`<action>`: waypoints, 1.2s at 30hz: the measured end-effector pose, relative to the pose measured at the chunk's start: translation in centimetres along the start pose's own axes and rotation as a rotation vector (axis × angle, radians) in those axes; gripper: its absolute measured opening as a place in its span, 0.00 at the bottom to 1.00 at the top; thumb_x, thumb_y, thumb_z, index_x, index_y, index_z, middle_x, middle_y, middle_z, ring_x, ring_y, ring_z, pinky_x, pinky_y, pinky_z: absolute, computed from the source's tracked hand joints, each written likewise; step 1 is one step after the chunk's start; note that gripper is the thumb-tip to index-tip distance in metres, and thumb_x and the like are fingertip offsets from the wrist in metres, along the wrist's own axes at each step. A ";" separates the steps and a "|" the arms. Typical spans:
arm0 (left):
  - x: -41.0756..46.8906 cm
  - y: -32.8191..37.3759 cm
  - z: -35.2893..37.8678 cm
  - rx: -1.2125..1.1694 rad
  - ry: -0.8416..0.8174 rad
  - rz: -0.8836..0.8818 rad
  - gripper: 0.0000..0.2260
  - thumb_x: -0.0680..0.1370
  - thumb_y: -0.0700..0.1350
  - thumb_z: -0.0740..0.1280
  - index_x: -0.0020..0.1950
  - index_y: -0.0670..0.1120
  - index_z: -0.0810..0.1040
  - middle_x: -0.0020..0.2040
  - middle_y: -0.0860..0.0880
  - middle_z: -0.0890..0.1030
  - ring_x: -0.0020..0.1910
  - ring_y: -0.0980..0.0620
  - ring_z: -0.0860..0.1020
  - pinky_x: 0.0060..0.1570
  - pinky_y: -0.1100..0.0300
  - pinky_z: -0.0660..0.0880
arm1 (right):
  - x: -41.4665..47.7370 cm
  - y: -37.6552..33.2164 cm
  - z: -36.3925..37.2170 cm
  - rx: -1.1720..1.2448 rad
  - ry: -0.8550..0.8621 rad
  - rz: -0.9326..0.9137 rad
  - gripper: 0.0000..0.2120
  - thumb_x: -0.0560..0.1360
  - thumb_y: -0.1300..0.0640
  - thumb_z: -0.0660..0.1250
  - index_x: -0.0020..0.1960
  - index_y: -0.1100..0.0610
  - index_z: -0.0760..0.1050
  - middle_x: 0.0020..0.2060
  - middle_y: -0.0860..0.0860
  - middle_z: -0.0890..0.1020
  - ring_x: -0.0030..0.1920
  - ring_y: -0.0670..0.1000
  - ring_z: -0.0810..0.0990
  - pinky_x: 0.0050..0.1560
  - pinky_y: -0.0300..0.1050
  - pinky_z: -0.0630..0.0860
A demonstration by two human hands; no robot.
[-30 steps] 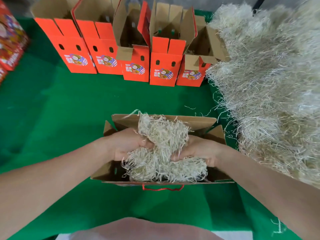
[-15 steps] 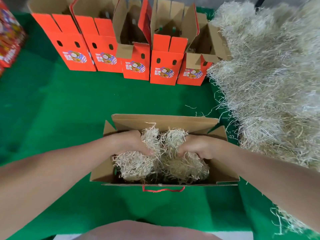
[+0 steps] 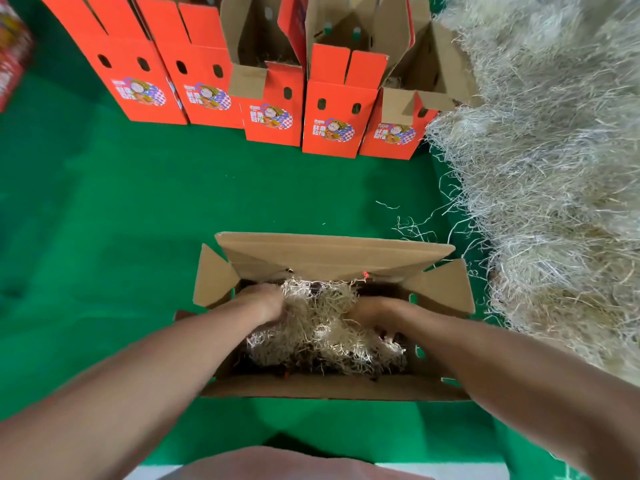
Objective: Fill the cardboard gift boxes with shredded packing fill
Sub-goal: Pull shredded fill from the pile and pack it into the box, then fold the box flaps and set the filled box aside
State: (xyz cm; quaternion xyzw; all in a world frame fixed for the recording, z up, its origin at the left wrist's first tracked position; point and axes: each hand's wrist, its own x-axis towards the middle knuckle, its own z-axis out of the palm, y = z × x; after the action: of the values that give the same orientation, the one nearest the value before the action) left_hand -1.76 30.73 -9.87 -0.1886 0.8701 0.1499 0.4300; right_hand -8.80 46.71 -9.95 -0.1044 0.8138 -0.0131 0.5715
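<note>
Both forearms reach from the near edge into the open cardboard box (image 3: 332, 388), which stands on the green cloth (image 3: 173, 209) just in front of the person. The shredded fill (image 3: 322, 327) now sits inside this box, below the rim; a second ago the same wad stood up above the rim, so it has been pushed down and both hands have gone deeper. In my judgement that means a tamping step with this box close to done, though dark gaps along the near wall suggest the bottom is not fully covered. The left hand (image 3: 266, 303) is knuckles-up with its fingers buried in the shred, so I cannot tell its grip. The right hand (image 3: 374, 311) bends its fingers down into the fill; whether it presses or clamps I cannot tell. The box's mouth points up and its long axis runs left to right, with the far flap (image 3: 329, 251) folded back and the end flaps splayed. Farther off, a row of orange gift boxes (image 3: 332, 123) stands upright with tops open. At right, a big heap of loose fill (image 3: 554, 150) touches the rightmost orange box.
</note>
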 end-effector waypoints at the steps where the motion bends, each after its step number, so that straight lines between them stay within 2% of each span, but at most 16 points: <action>1: 0.2 -0.1 0.1 0.021 0.009 -0.012 0.12 0.78 0.33 0.55 0.58 0.37 0.74 0.57 0.41 0.77 0.53 0.44 0.79 0.49 0.56 0.76 | 0.2 0.2 0.1 -0.064 0.016 -0.031 0.12 0.81 0.60 0.55 0.60 0.63 0.72 0.40 0.52 0.74 0.36 0.48 0.71 0.32 0.34 0.67; 3: 0.8 -0.4 0.2 0.031 0.019 -0.020 0.12 0.79 0.35 0.57 0.59 0.37 0.74 0.59 0.40 0.77 0.54 0.43 0.78 0.53 0.55 0.76 | 0.5 0.9 0.2 -0.142 0.066 -0.031 0.10 0.79 0.64 0.54 0.54 0.62 0.73 0.38 0.52 0.72 0.36 0.48 0.70 0.33 0.34 0.66; 5: 1.2 -0.4 0.3 0.014 -0.015 -0.029 0.12 0.79 0.36 0.59 0.61 0.37 0.74 0.61 0.40 0.76 0.57 0.45 0.77 0.56 0.57 0.75 | 1.1 1.6 0.3 -0.165 0.083 0.000 0.12 0.79 0.64 0.54 0.56 0.65 0.74 0.45 0.55 0.77 0.44 0.52 0.76 0.44 0.40 0.73; 7: 0.7 -0.1 0.0 0.009 -0.057 -0.034 0.14 0.78 0.41 0.63 0.61 0.35 0.72 0.58 0.39 0.77 0.53 0.45 0.79 0.47 0.59 0.77 | 1.3 1.8 0.3 -0.255 0.083 -0.033 0.15 0.81 0.58 0.55 0.60 0.64 0.74 0.55 0.58 0.79 0.52 0.56 0.78 0.54 0.46 0.75; 10: -1.1 0.3 -0.9 0.071 -0.144 -0.030 0.21 0.73 0.50 0.72 0.56 0.36 0.72 0.46 0.40 0.80 0.33 0.47 0.81 0.29 0.60 0.78 | 0.2 1.5 0.0 -0.375 0.116 -0.149 0.20 0.80 0.45 0.56 0.57 0.61 0.75 0.49 0.56 0.80 0.40 0.52 0.78 0.42 0.42 0.77; 13: -2.8 -0.3 -1.6 0.296 -0.006 0.161 0.04 0.76 0.38 0.66 0.49 0.38 0.77 0.37 0.47 0.75 0.30 0.53 0.72 0.31 0.62 0.71 | -1.1 1.5 -0.7 -0.469 0.244 -0.158 0.14 0.78 0.49 0.61 0.52 0.60 0.76 0.46 0.53 0.80 0.43 0.52 0.79 0.41 0.42 0.74; 15: -3.8 -0.6 -1.6 0.355 0.118 0.269 0.05 0.75 0.34 0.63 0.49 0.41 0.76 0.42 0.47 0.76 0.36 0.52 0.74 0.41 0.59 0.74 | -2.6 1.5 -0.8 -0.509 0.311 -0.145 0.09 0.77 0.56 0.62 0.51 0.59 0.77 0.46 0.54 0.79 0.43 0.53 0.79 0.40 0.44 0.75; 16: -4.1 -0.7 -1.4 0.323 0.149 0.296 0.12 0.75 0.33 0.61 0.56 0.42 0.76 0.52 0.43 0.77 0.46 0.48 0.76 0.51 0.55 0.75 | -3.2 1.6 -0.8 -0.502 0.328 -0.141 0.09 0.76 0.56 0.62 0.53 0.58 0.76 0.47 0.54 0.78 0.44 0.53 0.78 0.41 0.45 0.75; 18: -4.8 -0.6 -1.1 0.201 0.112 0.273 0.29 0.73 0.30 0.57 0.72 0.51 0.64 0.72 0.40 0.61 0.66 0.41 0.67 0.63 0.48 0.67 | -4.3 1.8 -0.9 -0.465 0.314 -0.172 0.15 0.76 0.54 0.62 0.62 0.52 0.70 0.58 0.57 0.74 0.52 0.57 0.75 0.50 0.49 0.74; 21: -4.8 0.2 -0.7 -0.009 0.033 0.241 0.40 0.72 0.28 0.54 0.75 0.61 0.49 0.77 0.48 0.41 0.72 0.41 0.58 0.56 0.51 0.71 | -4.5 1.8 -0.9 -0.375 0.298 -0.259 0.26 0.79 0.54 0.59 0.73 0.47 0.54 0.69 0.60 0.64 0.64 0.60 0.69 0.64 0.53 0.68; 23: -4.6 0.7 -0.3 -0.004 0.095 0.314 0.36 0.74 0.31 0.56 0.77 0.54 0.46 0.77 0.50 0.43 0.74 0.43 0.53 0.68 0.50 0.61 | -3.9 1.8 -0.7 -0.467 0.367 -0.291 0.25 0.80 0.57 0.56 0.74 0.59 0.52 0.67 0.60 0.67 0.66 0.57 0.69 0.67 0.48 0.66; 25: -4.8 0.9 -0.2 0.069 0.141 0.411 0.35 0.72 0.29 0.55 0.77 0.47 0.49 0.76 0.50 0.48 0.74 0.45 0.51 0.71 0.50 0.53 | -4.1 1.7 -0.3 -0.615 0.403 -0.336 0.20 0.80 0.62 0.55 0.70 0.65 0.57 0.60 0.60 0.74 0.58 0.55 0.76 0.59 0.45 0.74; 28: -4.8 1.1 0.4 0.342 0.059 0.537 0.26 0.75 0.38 0.62 0.73 0.46 0.61 0.72 0.47 0.63 0.69 0.45 0.62 0.68 0.50 0.63 | -4.6 2.1 0.6 -0.713 0.248 -0.434 0.19 0.78 0.65 0.58 0.68 0.65 0.63 0.56 0.58 0.78 0.52 0.54 0.80 0.52 0.46 0.78; 31: -4.6 1.1 0.5 0.503 -0.165 0.444 0.23 0.78 0.46 0.62 0.72 0.48 0.63 0.68 0.46 0.69 0.63 0.45 0.71 0.60 0.51 0.72 | -4.6 1.4 0.6 -0.736 0.104 -0.446 0.14 0.78 0.63 0.59 0.63 0.63 0.71 0.56 0.57 0.78 0.55 0.54 0.78 0.54 0.45 0.76; 34: -3.8 1.5 -0.6 0.528 -0.013 0.326 0.16 0.79 0.44 0.60 0.67 0.45 0.71 0.64 0.44 0.73 0.59 0.45 0.74 0.49 0.55 0.73 | -3.8 -0.1 -0.7 -0.867 0.120 -0.348 0.16 0.79 0.63 0.58 0.66 0.63 0.69 0.60 0.57 0.77 0.57 0.55 0.77 0.53 0.45 0.75; 36: -3.6 2.2 -1.4 0.626 0.009 0.239 0.15 0.79 0.37 0.59 0.65 0.41 0.72 0.65 0.41 0.73 0.60 0.42 0.74 0.49 0.54 0.74 | -3.6 -0.9 -1.7 -0.942 0.194 -0.284 0.20 0.78 0.64 0.57 0.70 0.64 0.64 0.62 0.58 0.74 0.59 0.56 0.76 0.50 0.46 0.75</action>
State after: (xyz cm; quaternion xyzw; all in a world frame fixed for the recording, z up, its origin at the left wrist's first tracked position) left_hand -1.72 32.76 -5.98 0.0553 0.8917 -0.0760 0.4427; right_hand -9.04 46.39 -5.91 -0.4594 0.7583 0.2685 0.3767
